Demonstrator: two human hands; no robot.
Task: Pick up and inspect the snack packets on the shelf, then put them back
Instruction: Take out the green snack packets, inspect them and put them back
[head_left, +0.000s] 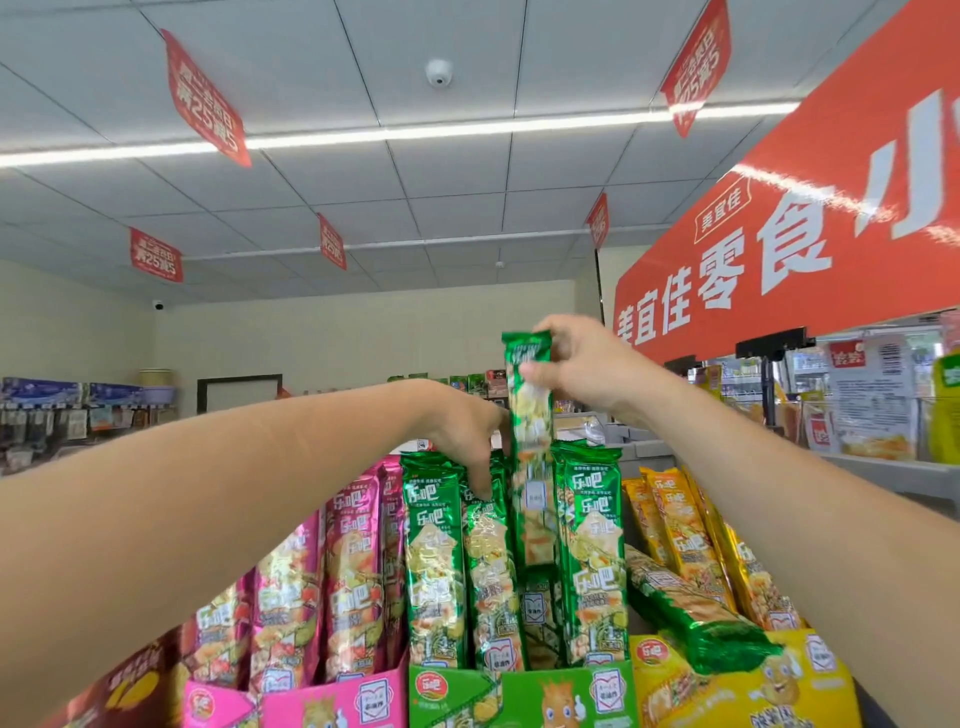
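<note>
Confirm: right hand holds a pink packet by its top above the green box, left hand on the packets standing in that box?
No, the packet is green, not pink. Head view: right hand pinches a green packet by its top above the green box, left hand on the packets standing in that box.

pink box (311, 701): pink packets (353, 571) | green box (498, 691): green packets (436, 561) | yellow box (737, 686): yellow packets (675, 525)

I see bright, even light from the ceiling strip light (415, 132), glare on the red sign (810, 218), wide-angle bending at edges, and motion blur on the raised green packet (532, 447).
</note>
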